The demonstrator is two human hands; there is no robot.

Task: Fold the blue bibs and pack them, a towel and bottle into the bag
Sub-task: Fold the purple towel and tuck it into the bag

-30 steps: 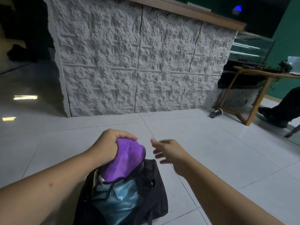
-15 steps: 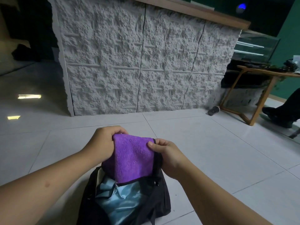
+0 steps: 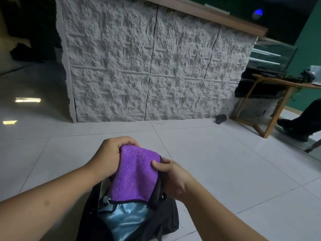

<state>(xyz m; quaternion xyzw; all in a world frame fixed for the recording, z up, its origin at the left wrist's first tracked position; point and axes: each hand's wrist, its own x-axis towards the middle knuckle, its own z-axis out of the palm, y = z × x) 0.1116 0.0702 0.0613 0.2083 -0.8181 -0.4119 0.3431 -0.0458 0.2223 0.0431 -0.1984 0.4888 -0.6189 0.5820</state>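
A purple towel (image 3: 135, 174) hangs over the open mouth of a black bag (image 3: 166, 218) on the tiled floor. My left hand (image 3: 111, 157) grips the towel's upper left edge. My right hand (image 3: 172, 176) pinches the towel's right edge together with the bag's rim. Shiny light blue bibs (image 3: 125, 218) lie inside the bag, under the towel's lower edge. A dark bottle (image 3: 221, 118) lies on its side on the floor far to the right, near the wall's foot.
A rough white stone-textured counter front (image 3: 156, 66) stands ahead. A wooden table (image 3: 278, 94) is at the right, with a seated person's dark leg and shoe (image 3: 298, 126) beside it. White floor tiles (image 3: 225, 171) surround the bag.
My right hand came in from the open air and took hold of the towel's right edge and the bag's rim. The towel went from bunched to spread flat over the bag's mouth.
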